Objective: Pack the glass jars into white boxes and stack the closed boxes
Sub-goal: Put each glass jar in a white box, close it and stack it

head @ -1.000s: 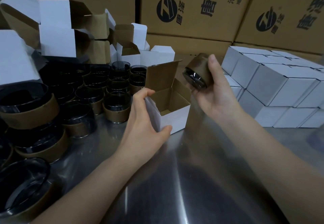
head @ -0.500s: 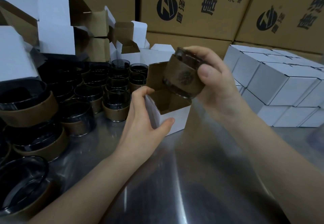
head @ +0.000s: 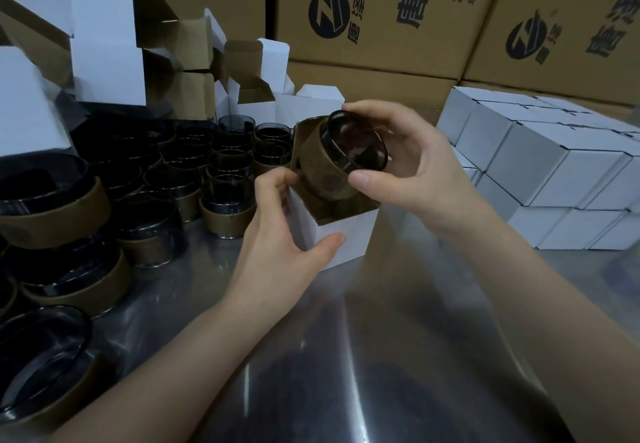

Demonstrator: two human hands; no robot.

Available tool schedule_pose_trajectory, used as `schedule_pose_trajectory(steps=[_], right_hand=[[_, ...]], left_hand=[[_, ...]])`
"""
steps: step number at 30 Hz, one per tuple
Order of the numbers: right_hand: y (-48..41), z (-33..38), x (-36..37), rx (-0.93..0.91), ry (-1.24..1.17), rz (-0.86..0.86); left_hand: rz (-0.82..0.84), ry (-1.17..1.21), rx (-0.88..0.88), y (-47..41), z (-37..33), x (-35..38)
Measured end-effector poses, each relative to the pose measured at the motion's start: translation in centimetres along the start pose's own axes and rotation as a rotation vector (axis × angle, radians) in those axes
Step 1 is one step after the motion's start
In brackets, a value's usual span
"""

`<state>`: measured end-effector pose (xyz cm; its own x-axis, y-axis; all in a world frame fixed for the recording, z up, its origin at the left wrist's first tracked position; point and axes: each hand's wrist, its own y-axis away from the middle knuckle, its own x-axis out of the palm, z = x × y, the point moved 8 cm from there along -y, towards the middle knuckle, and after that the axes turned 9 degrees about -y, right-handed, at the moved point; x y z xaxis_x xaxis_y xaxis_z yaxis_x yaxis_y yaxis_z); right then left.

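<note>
1. The left hand (head: 277, 231) hides one wall of the open box (head: 346, 238).
2. The emblem (head: 330, 181) on the jar (head: 341, 165) is too blurred to read.
3. The stack of closed boxes (head: 554, 172) runs off the right edge.

The dark smoked glass jar (head: 349, 158) is glossy, with a matt brown paper band around it. The small open white cardboard box (head: 341, 238) looks matt and smooth, brown inside. The grey metal table (head: 398, 321) is smooth and shiny.

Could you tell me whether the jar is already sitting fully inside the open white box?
No, the right hand holds the jar tilted at the opening of the box, with most of it above the rim.
</note>
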<state>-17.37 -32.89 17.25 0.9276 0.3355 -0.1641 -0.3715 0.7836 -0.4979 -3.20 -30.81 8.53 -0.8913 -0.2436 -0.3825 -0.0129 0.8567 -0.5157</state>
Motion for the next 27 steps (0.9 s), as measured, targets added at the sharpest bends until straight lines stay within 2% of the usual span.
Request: schedule_pose_trajectory(steps=[7, 12, 22, 27], right_hand=[[0.0, -0.4, -0.7, 0.066, 0.117, 0.014], [0.0, -0.4, -0.7, 0.068, 0.350, 0.034], [-0.2, -1.3, -0.2, 0.190, 0.603, 0.107], [-0.3, -1.3, -0.1, 0.220, 0.658, 0.103]], left_hand=[[0.010, 0.012, 0.011, 0.0, 0.1, 0.1], [0.021, 0.007, 0.020, -0.1, 0.1, 0.2], [0.025, -0.029, 0.016, -0.1, 0.2, 0.4], [0.039, -0.036, 0.035, 0.1, -0.3, 0.4]])
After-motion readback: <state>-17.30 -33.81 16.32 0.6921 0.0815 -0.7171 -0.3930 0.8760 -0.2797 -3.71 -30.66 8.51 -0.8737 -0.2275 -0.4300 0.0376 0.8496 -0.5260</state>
